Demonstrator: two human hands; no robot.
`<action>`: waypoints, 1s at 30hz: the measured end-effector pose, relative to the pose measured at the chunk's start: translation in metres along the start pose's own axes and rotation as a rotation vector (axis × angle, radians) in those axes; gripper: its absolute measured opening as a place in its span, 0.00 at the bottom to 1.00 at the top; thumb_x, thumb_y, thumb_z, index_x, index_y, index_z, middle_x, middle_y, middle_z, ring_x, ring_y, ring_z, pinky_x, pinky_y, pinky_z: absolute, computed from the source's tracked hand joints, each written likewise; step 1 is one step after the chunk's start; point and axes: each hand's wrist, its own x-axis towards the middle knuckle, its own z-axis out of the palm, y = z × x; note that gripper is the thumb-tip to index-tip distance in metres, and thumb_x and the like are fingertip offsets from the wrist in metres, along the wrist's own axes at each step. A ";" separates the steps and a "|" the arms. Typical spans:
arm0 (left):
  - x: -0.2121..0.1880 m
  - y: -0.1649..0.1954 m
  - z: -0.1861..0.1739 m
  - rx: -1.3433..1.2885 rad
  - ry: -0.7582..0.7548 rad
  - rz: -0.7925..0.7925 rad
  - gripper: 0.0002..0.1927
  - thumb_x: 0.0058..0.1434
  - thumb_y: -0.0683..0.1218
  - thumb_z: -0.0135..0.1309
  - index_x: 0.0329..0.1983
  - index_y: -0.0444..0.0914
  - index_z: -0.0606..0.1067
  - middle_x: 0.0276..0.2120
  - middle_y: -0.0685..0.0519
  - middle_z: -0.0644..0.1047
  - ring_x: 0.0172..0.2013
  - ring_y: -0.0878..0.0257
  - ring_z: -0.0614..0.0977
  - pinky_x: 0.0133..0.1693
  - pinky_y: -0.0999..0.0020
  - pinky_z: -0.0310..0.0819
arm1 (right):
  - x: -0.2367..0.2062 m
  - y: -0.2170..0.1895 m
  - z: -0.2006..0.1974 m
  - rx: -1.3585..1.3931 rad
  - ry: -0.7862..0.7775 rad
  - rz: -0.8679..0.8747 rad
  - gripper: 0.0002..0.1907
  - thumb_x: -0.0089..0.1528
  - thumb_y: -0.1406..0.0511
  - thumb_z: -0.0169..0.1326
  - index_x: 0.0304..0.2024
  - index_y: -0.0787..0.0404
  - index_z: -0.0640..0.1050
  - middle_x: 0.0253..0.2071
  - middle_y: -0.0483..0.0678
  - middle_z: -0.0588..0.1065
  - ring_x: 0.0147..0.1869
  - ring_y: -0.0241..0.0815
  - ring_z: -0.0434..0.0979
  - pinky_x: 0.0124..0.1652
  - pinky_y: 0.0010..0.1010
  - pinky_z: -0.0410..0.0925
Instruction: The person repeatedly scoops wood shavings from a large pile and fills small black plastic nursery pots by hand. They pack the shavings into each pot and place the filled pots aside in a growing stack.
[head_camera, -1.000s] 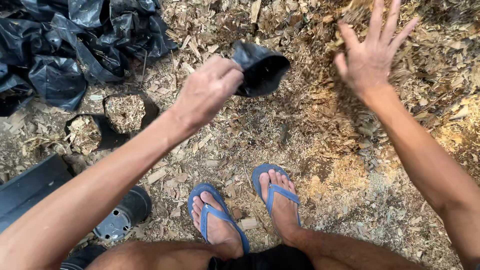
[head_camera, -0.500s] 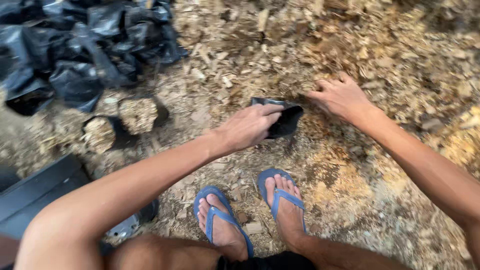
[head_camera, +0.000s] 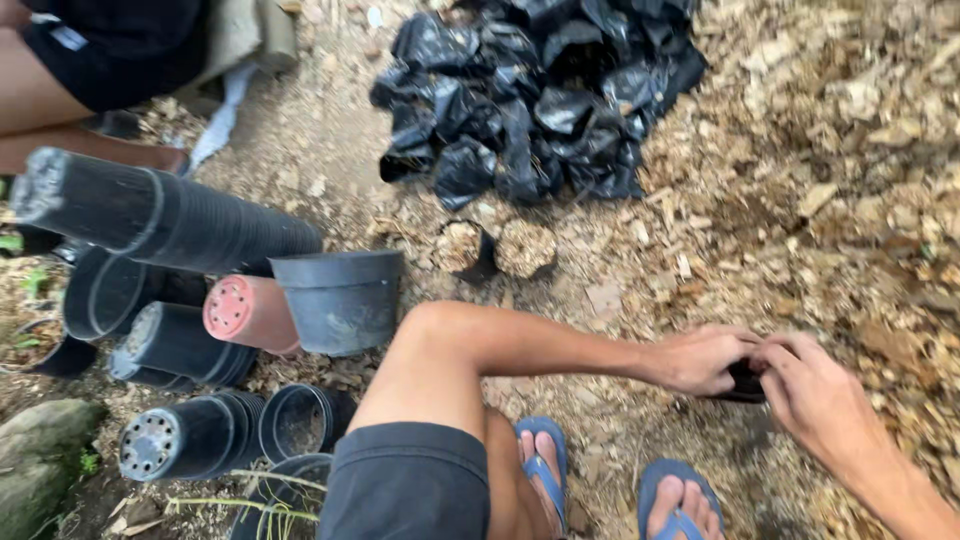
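Both hands met low over the chip-strewn ground, just ahead of the blue sandals (head_camera: 545, 470). The left hand (head_camera: 700, 358) was curled shut on the near edge of a small black bag (head_camera: 745, 380), knuckles up, thumb tucked under. The right hand (head_camera: 815, 390) pinched the same bag from the other side, fingers bent over its rim, so the bag sat squeezed between the two and was mostly hidden; only a dark sliver showed between the thumbs.

The bag looked like thin plastic film: light, limp, a little slick, apt to fold shut on itself. It would probably handle best held at the rim with two opposed pinches pulling the mouth apart, since a grip lower down would likely only crumple it. It seemed unlikely to break, though sharp chips might pierce it.

Around the hands lay wood chips (head_camera: 850, 200), loose and pale. Farther out, beyond the left forearm, two filled bags (head_camera: 495, 248) stood side by side, and past them a heap of empty black bags (head_camera: 540, 100). Well off to the left sat a grey pot (head_camera: 340, 300) upright, a pink pot (head_camera: 245, 312) on its side touching it, and stacks of black pots (head_camera: 160, 222) lying down. Another person's leg (head_camera: 60, 110) showed at the far left corner.
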 end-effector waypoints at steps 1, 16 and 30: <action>-0.001 -0.001 -0.002 0.024 0.042 -0.018 0.17 0.53 0.43 0.56 0.46 0.32 0.76 0.56 0.38 0.75 0.55 0.43 0.79 0.57 0.55 0.75 | -0.003 0.004 0.005 -0.014 -0.011 0.022 0.11 0.56 0.71 0.54 0.43 0.61 0.77 0.43 0.55 0.76 0.44 0.57 0.79 0.42 0.42 0.74; 0.006 0.008 0.002 -0.012 -0.011 -0.030 0.26 0.52 0.37 0.50 0.57 0.30 0.71 0.68 0.42 0.66 0.57 0.52 0.79 0.48 0.66 0.85 | -0.016 0.144 0.135 0.587 -0.260 0.536 0.14 0.56 0.73 0.52 0.45 0.70 0.77 0.41 0.65 0.77 0.43 0.67 0.76 0.39 0.47 0.70; -0.005 0.022 0.000 0.149 0.032 -0.016 0.19 0.67 0.40 0.45 0.61 0.34 0.71 0.62 0.44 0.74 0.55 0.47 0.80 0.57 0.60 0.76 | -0.045 0.108 0.151 -0.252 -0.472 -0.029 0.13 0.53 0.71 0.53 0.41 0.63 0.80 0.44 0.58 0.79 0.52 0.56 0.79 0.52 0.44 0.71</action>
